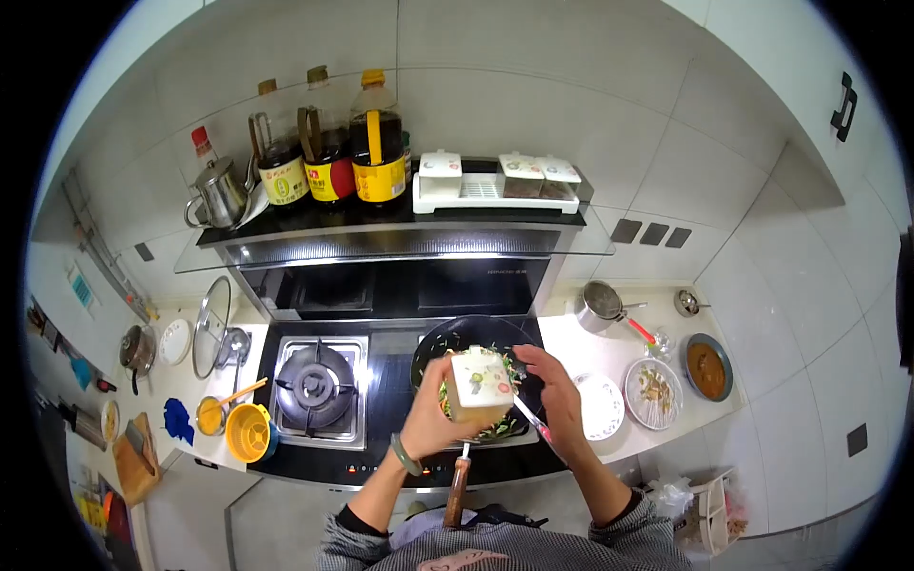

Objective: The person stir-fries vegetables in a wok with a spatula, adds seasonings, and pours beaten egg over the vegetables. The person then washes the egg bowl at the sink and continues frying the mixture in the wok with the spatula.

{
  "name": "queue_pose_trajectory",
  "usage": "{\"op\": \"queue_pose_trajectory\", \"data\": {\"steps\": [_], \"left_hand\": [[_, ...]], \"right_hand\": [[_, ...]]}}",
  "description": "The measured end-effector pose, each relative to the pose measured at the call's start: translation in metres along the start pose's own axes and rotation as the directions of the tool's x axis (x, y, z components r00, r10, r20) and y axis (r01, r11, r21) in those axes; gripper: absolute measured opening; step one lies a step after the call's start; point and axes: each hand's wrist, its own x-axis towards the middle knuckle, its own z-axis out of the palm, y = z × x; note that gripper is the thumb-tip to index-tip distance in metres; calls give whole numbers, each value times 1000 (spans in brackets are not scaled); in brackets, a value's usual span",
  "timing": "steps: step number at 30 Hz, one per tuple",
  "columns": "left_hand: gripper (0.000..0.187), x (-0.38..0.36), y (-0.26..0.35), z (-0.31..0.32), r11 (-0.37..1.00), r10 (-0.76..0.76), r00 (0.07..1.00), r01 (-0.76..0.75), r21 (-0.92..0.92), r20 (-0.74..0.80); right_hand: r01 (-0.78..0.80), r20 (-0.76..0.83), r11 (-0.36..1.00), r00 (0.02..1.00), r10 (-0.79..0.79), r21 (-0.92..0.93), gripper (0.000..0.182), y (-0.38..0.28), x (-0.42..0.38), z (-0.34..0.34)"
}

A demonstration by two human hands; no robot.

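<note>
My left hand (433, 414) is wrapped round a square seasoning box (481, 385) with a patterned white lid, held above the wok. Just to its right, my right hand (557, 395) is raised with its fingers apart at the top; a utensil with a pink-and-white handle (531, 419) lies against its palm side, and whether the thumb holds it cannot be made out. Below both hands the black wok (462, 331) stands on the right burner, with chopped green and orange food partly hidden by the box. Its brown wooden handle (457, 490) points toward me.
A bare burner (317, 385) is left of the wok. Sauce bottles (328, 157) and a white seasoning rack (476, 195) stand on the hood shelf. Right are a white plate (600, 407), a saucepan (602, 303) and a bowl of brown sauce (706, 366). A yellow basket (249, 433) sits left.
</note>
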Motion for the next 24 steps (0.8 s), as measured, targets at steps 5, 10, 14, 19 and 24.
{"op": "queue_pose_trajectory", "data": {"steps": [5,10,14,19,24], "left_hand": [[100,132,57,-39,928,134,989,-102,359,-65],[102,287,61,-69,857,170,985,-154,492,12],[107,335,34,-70,546,85,996,-51,837,5],[115,355,16,-65,231,-170,985,49,972,-9],[103,326,32,-55,83,112,992,50,995,-59]], "right_hand": [[-111,-237,993,964,118,43,36,3,-9,-34],[-271,-318,961,908,271,45,24,30,-43,-56],[-317,-296,890,929,222,-327,26,58,-74,-71],[-448,-204,354,809,552,-821,77,110,-135,-74],[-356,-150,421,881,448,-834,39,120,-140,-69]]}}
